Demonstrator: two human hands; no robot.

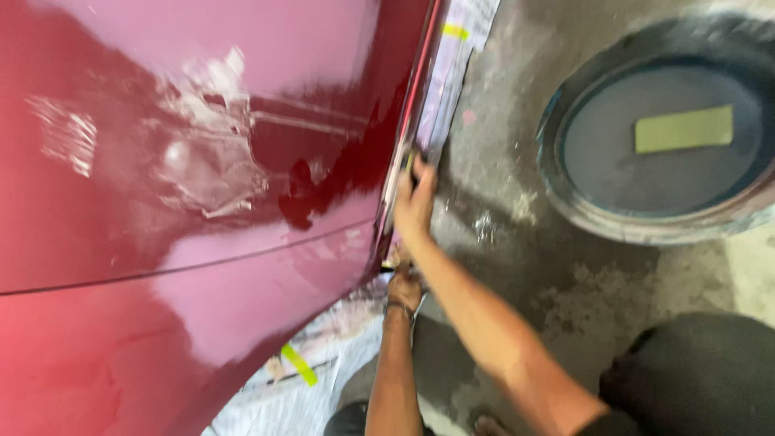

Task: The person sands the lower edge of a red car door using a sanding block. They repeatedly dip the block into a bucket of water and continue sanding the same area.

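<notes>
A glossy dark red car body panel [161, 202], scuffed with whitish sanded patches, fills the left side of the view. The right hand [414, 202] is closed over something small, mostly hidden, and pressed against the panel's lower edge. The left hand [404, 287] sits just beside it along the same edge, fingers curled; whether it grips anything cannot be told. Masking paper [339, 355] with yellow tape strips [299, 365] lies along that edge. On the concrete floor [517, 266] sits a round basin [658, 133] of grey water with a greenish rectangular sheet [684, 129] in it.
</notes>
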